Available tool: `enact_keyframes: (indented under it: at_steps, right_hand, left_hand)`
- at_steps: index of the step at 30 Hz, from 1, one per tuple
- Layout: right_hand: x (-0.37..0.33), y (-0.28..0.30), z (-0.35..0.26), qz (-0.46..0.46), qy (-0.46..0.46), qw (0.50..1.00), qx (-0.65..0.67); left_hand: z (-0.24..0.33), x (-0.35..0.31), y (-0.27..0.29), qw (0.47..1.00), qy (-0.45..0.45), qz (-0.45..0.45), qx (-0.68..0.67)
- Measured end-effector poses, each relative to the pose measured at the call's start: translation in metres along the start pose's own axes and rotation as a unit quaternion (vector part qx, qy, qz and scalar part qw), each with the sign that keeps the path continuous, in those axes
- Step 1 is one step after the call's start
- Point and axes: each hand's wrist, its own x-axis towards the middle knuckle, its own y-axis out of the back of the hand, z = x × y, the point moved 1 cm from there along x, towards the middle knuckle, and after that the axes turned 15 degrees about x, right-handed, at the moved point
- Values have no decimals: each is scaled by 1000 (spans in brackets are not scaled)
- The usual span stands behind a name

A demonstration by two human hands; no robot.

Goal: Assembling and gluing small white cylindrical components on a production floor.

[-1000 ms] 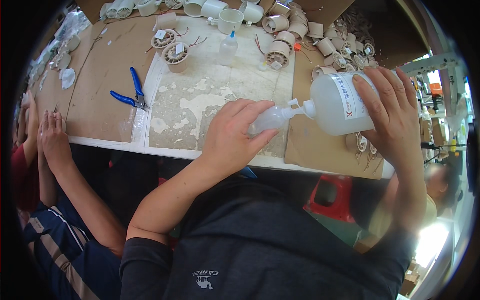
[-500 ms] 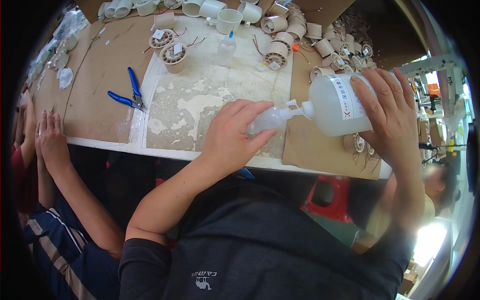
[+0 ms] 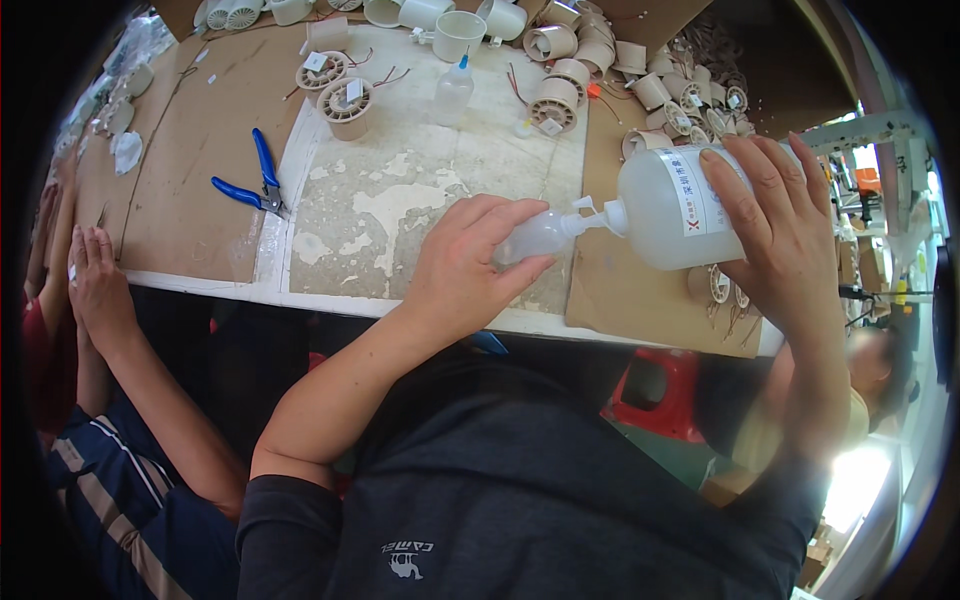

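My left hand (image 3: 470, 262) is closed round a small translucent squeeze bottle (image 3: 538, 238), tilted with its neck to the right. Tipped on its side over the table's right part, a large translucent bottle (image 3: 665, 215) with a white label is gripped from above by my right hand (image 3: 768, 205). Its white spout (image 3: 597, 220) meets the small bottle's mouth; whether liquid is flowing I cannot make out. Beyond my left hand stands another small dropper bottle (image 3: 455, 95) with a blue needle tip. Blue-handled cutters (image 3: 262, 185) lie to the left.
Beige slotted motor housings (image 3: 347, 108) with wires stand on the worktable (image 3: 370, 225). More housings (image 3: 660, 95) are heaped at the back right, and white cups (image 3: 458, 38) line the back. A co-worker's hands (image 3: 98, 285) rest at the left edge. A red stool (image 3: 655, 395) is below the table.
Both hands keep nearly the same pose, with the two bottles still joined at the spout. The view has shifted very slightly.
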Motion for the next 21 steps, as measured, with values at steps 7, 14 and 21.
enact_keyframes:
  at_steps: [7,14,21]
  right_hand:
    - [5,-3,-4,-18,4,1000,11]
    - [8,-3,-4,-25,6,1000,9]
    - [7,-1,-3,-27,3,1000,3]
  left_hand:
    - [-4,-1,-4,1000,-15,-4,-20]
    - [-6,-2,-4,1000,-3,-8,-23]
    - [-6,-1,-5,1000,-2,-8,-15]
